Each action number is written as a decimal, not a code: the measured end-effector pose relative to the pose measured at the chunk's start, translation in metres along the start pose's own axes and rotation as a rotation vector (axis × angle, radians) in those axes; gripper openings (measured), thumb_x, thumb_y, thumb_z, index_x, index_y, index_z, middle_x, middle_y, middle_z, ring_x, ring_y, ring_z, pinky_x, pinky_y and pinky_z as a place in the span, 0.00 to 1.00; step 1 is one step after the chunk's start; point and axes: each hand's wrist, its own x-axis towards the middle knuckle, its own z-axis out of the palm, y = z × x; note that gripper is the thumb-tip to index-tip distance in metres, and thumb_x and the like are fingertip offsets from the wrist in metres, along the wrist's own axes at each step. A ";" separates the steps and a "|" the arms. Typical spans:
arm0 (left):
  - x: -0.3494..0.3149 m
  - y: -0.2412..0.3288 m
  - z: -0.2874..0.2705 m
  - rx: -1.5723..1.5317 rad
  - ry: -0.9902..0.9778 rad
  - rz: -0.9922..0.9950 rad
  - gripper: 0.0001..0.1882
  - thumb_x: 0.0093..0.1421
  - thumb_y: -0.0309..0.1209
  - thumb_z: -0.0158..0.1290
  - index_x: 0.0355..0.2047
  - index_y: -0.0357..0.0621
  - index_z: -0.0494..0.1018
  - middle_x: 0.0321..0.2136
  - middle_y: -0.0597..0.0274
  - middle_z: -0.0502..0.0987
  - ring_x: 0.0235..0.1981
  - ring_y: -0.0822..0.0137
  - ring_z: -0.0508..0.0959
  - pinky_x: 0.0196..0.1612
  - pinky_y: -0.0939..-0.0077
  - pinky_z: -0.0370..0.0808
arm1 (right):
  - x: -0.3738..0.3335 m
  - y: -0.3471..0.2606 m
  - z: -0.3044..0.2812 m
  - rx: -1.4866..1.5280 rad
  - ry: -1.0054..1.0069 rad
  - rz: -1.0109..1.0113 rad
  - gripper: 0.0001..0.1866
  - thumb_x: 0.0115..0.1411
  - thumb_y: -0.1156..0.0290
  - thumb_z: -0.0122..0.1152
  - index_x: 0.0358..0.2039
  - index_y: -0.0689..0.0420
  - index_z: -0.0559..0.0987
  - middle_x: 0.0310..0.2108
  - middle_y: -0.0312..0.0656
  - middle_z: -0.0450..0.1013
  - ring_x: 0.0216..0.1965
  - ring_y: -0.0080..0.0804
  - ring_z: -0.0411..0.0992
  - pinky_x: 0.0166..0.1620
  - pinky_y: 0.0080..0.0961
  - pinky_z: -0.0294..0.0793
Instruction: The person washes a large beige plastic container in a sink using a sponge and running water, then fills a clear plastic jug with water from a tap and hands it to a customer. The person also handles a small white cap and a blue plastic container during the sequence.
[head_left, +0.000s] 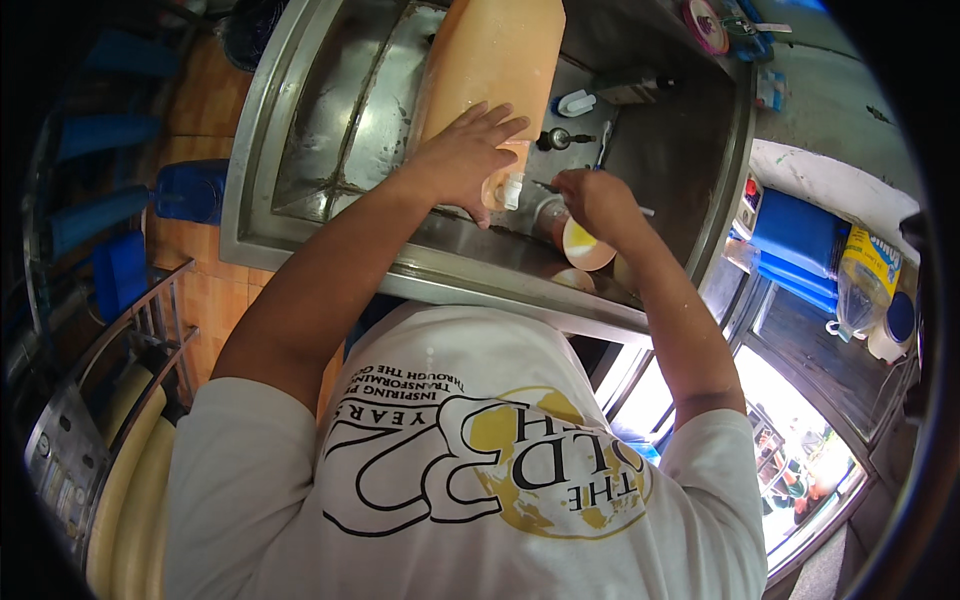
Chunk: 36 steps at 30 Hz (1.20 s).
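A large peach-coloured plastic container (495,60) with a white spout or cap (513,192) at its near end lies in a metal basin. My left hand (465,155) rests on top of it, fingers spread and thumb down along the side by the spout. To the right, my right hand (602,208) is closed, with a thin dark tip of something sticking out left of its fingers; the rest is hidden. Just below that hand is a tilted white cup (584,250) with yellow inside. A clear cup-like vessel (549,214) stands beside it, partly covered.
The metal basin's rim (420,275) runs between my body and the container. A dark round fitting (558,139) and a small white object (576,103) lie behind my right hand. Folded blue material (795,235) and a yellow-labelled plastic packet (866,275) sit at right.
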 end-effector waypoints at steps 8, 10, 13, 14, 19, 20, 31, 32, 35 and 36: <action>0.008 0.007 0.015 0.086 0.016 0.000 0.46 0.34 0.49 0.74 0.54 0.39 0.76 0.72 0.55 0.53 0.75 0.55 0.46 0.76 0.55 0.44 | -0.008 -0.037 0.011 -0.138 -0.012 -0.057 0.11 0.57 0.75 0.55 0.39 0.55 0.82 0.36 0.47 0.78 0.38 0.47 0.79 0.42 0.42 0.78; 0.010 0.008 0.014 0.090 0.011 0.000 0.46 0.35 0.49 0.74 0.54 0.39 0.76 0.72 0.55 0.53 0.75 0.55 0.46 0.76 0.55 0.44 | -0.009 -0.023 0.013 -0.116 0.036 -0.006 0.11 0.56 0.75 0.55 0.38 0.55 0.82 0.35 0.47 0.78 0.38 0.46 0.79 0.42 0.41 0.79; 0.011 0.010 0.011 0.104 -0.003 -0.009 0.46 0.35 0.50 0.74 0.53 0.39 0.76 0.72 0.55 0.53 0.75 0.55 0.46 0.76 0.55 0.44 | -0.013 -0.034 0.012 -0.114 0.041 -0.040 0.12 0.57 0.75 0.55 0.39 0.55 0.83 0.36 0.47 0.78 0.38 0.46 0.79 0.41 0.41 0.79; 0.009 0.010 0.011 0.109 -0.007 -0.012 0.45 0.35 0.50 0.74 0.53 0.39 0.76 0.72 0.55 0.53 0.75 0.55 0.46 0.76 0.55 0.44 | -0.013 -0.034 0.010 -0.107 -0.005 -0.053 0.13 0.57 0.74 0.55 0.40 0.54 0.83 0.35 0.47 0.78 0.38 0.46 0.79 0.42 0.41 0.78; 0.007 0.006 0.015 0.106 0.019 -0.015 0.44 0.35 0.52 0.74 0.51 0.39 0.77 0.72 0.56 0.53 0.75 0.55 0.46 0.76 0.55 0.44 | -0.013 -0.037 0.012 0.001 0.026 0.027 0.16 0.57 0.74 0.55 0.45 0.52 0.83 0.35 0.47 0.79 0.41 0.48 0.78 0.45 0.43 0.77; 0.008 0.006 0.015 0.119 0.018 -0.013 0.44 0.35 0.52 0.74 0.50 0.39 0.77 0.72 0.56 0.53 0.75 0.55 0.46 0.76 0.54 0.44 | -0.013 -0.033 0.017 0.037 -0.025 -0.013 0.15 0.58 0.73 0.56 0.45 0.52 0.83 0.36 0.47 0.79 0.42 0.48 0.78 0.45 0.43 0.77; 0.000 0.000 0.016 0.117 0.054 -0.037 0.41 0.38 0.56 0.71 0.48 0.40 0.78 0.72 0.58 0.53 0.75 0.55 0.47 0.75 0.54 0.44 | -0.016 -0.001 0.058 0.490 0.187 0.098 0.13 0.61 0.71 0.58 0.46 0.51 0.82 0.42 0.47 0.79 0.43 0.50 0.77 0.49 0.42 0.76; 0.001 0.002 0.015 0.120 0.054 -0.043 0.41 0.39 0.56 0.71 0.48 0.40 0.79 0.72 0.58 0.53 0.75 0.57 0.47 0.76 0.55 0.43 | -0.017 0.001 0.064 0.464 0.203 0.062 0.14 0.61 0.72 0.58 0.47 0.50 0.82 0.42 0.47 0.79 0.43 0.50 0.77 0.49 0.42 0.76; 0.002 0.005 0.013 0.135 0.042 -0.063 0.40 0.40 0.56 0.70 0.48 0.40 0.79 0.72 0.58 0.54 0.75 0.58 0.47 0.76 0.56 0.43 | -0.020 0.001 0.074 0.394 0.201 -0.018 0.15 0.60 0.73 0.58 0.47 0.50 0.82 0.41 0.46 0.78 0.43 0.50 0.77 0.48 0.42 0.76; 0.001 0.005 0.013 0.141 0.036 -0.073 0.40 0.40 0.56 0.70 0.48 0.40 0.78 0.72 0.59 0.54 0.75 0.58 0.47 0.76 0.56 0.43 | -0.022 -0.001 0.073 0.376 0.167 -0.026 0.15 0.60 0.73 0.58 0.47 0.50 0.82 0.41 0.46 0.79 0.43 0.50 0.77 0.48 0.42 0.76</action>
